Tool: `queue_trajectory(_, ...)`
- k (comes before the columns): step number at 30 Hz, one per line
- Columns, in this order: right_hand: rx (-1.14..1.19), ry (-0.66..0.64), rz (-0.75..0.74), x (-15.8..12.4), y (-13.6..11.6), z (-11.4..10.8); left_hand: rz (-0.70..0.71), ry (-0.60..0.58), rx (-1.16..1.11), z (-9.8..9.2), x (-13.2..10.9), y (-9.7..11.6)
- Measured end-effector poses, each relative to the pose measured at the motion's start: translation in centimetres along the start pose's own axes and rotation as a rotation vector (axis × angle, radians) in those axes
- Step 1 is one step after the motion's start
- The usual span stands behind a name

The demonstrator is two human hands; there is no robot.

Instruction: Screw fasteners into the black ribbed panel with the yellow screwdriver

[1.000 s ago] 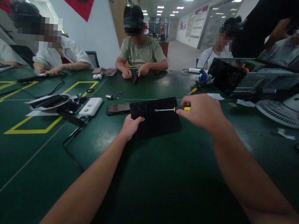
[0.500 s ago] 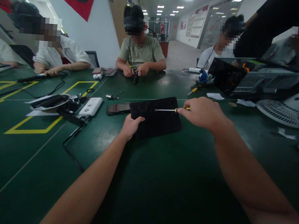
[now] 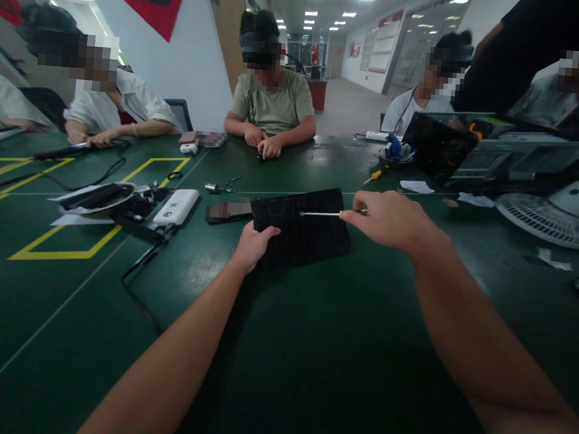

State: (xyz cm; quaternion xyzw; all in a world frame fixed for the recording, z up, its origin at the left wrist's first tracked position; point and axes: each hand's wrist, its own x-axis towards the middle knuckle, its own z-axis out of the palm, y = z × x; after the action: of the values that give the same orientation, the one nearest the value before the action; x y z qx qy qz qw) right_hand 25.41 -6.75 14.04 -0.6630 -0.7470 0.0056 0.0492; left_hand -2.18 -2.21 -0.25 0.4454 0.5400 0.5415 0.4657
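A flat black rectangular panel with ridges [image 3: 312, 239] is tilted up over the green table. My left hand [image 3: 254, 244] grips its left edge, the thumb lying on the face. In my right hand [image 3: 392, 222] is a screwdriver [image 3: 322, 213] with a yellow and black handle, pinched between thumb and fingers. Its metal shaft points left, and the tip meets the panel around a small round spot near the upper middle. Whether a screw sits there is too small to tell. Behind the panel's left edge lies a dark flat device [image 3: 227, 211], partly hidden.
Small metal parts [image 3: 214, 188] lie beyond the panel. To the left are a white power bank [image 3: 176, 207] and a black cable [image 3: 138, 292]. A second screwdriver [image 3: 373, 177], a white fan [image 3: 550, 217] and an opened computer case [image 3: 515, 158] stand right. Co-workers sit across the table [image 3: 319, 353].
My hands, the panel and the screwdriver hold almost the same place. The co-worker opposite has lowered their hands and brought them closer together.
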Motion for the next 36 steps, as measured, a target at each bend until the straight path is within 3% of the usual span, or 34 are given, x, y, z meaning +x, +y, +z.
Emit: queue_trajectory(36,-0.034,0.005,-0.011,0.13,0.43,0.39,0.000,0.006,0.001,0.13,-0.34,0.26)
